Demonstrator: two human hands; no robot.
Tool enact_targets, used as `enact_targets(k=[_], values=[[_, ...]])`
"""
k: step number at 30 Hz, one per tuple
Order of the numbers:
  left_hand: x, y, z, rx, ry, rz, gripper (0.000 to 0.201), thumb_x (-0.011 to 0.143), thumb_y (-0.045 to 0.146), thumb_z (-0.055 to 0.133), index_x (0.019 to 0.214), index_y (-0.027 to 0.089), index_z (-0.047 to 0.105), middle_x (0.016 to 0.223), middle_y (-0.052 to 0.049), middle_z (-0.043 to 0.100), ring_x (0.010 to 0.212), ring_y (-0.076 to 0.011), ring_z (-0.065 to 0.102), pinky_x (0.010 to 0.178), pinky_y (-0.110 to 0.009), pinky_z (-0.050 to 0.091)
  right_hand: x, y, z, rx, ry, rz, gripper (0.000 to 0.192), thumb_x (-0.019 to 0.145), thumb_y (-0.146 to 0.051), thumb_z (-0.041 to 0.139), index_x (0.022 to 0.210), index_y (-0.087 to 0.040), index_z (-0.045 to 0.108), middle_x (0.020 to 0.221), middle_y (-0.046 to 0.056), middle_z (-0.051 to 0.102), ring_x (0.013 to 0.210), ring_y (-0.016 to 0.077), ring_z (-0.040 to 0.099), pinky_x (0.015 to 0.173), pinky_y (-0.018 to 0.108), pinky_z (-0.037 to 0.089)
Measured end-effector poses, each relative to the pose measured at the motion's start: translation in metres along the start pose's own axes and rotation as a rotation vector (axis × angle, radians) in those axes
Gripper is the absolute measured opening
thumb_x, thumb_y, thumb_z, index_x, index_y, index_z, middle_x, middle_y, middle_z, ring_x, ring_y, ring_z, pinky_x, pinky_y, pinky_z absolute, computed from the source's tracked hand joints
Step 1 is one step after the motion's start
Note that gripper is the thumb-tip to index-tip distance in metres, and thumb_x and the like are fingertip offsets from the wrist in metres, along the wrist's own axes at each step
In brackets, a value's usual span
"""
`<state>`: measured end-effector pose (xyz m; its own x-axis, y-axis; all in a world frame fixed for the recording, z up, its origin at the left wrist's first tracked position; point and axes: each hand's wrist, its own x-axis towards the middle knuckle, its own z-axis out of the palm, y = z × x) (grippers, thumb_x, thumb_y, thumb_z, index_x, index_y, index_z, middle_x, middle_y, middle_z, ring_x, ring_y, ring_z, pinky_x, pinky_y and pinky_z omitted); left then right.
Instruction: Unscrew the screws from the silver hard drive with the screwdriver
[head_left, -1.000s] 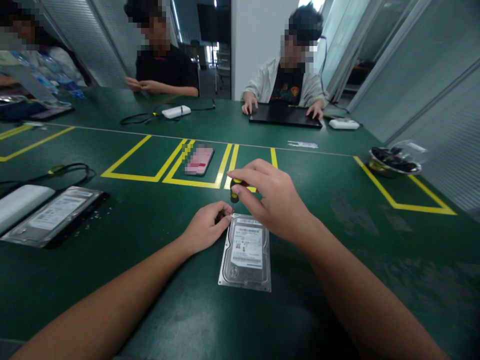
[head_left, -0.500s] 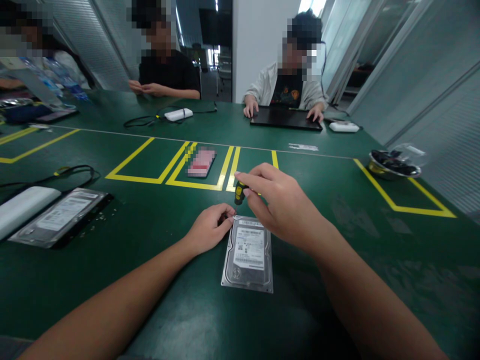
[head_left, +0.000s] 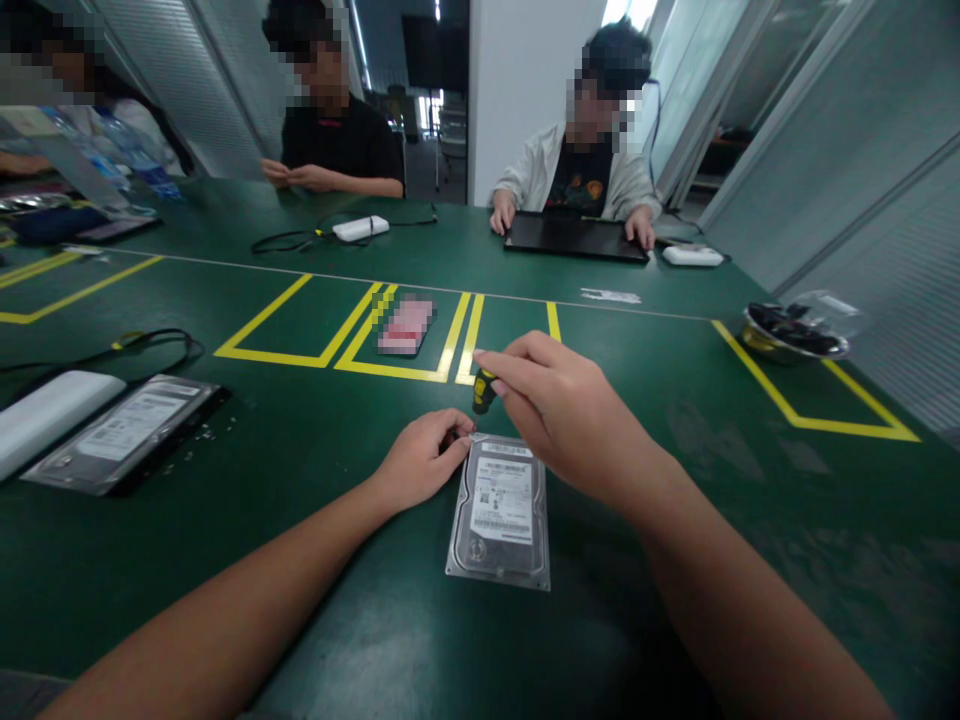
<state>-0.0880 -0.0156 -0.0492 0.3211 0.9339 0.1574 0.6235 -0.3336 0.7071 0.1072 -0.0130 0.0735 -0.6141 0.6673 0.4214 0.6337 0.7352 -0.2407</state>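
A silver hard drive [head_left: 501, 510] with a white label lies flat on the green table in front of me. My right hand [head_left: 559, 405] grips a black and yellow screwdriver [head_left: 484, 392] by its handle, held tilted over the drive's far left corner. At that same corner my left hand [head_left: 426, 455] rests on the table, thumb and fingers pinched together by the screwdriver's lower end. What sits between those fingertips is too small and hidden to make out.
To the left lie a second hard drive [head_left: 127, 430], small scattered bits and a white power bank [head_left: 56, 415] with a cable. A pink phone [head_left: 407, 327] is inside yellow tape. At right stands a metal bowl [head_left: 795, 345] of dark items. People sit across, one holding a black panel [head_left: 577, 238].
The whole view has shifted slightly. The screwdriver handle leans a little more, while both hands stay at the drive's far left corner.
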Motion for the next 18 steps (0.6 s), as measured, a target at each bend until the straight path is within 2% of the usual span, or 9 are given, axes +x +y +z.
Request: enact_targets(k=[18], values=[[-0.0011, 0.0006, -0.0006, 0.004, -0.007, 0.0, 0.008, 0.091, 0.024, 0.053, 0.09, 0.018, 0.058, 0.086, 0.0, 0.063, 0.079, -0.0164, 0.057, 0.069, -0.028, 0.039, -0.0003, -0.0011, -0.0019, -0.017, -0.006, -0.005, 0.027, 0.097, -0.018, 0.046, 0.115, -0.011, 0.066, 0.104, 0.011, 0.06, 0.089, 0.0185, 0.057, 0.08, 0.032, 0.047]])
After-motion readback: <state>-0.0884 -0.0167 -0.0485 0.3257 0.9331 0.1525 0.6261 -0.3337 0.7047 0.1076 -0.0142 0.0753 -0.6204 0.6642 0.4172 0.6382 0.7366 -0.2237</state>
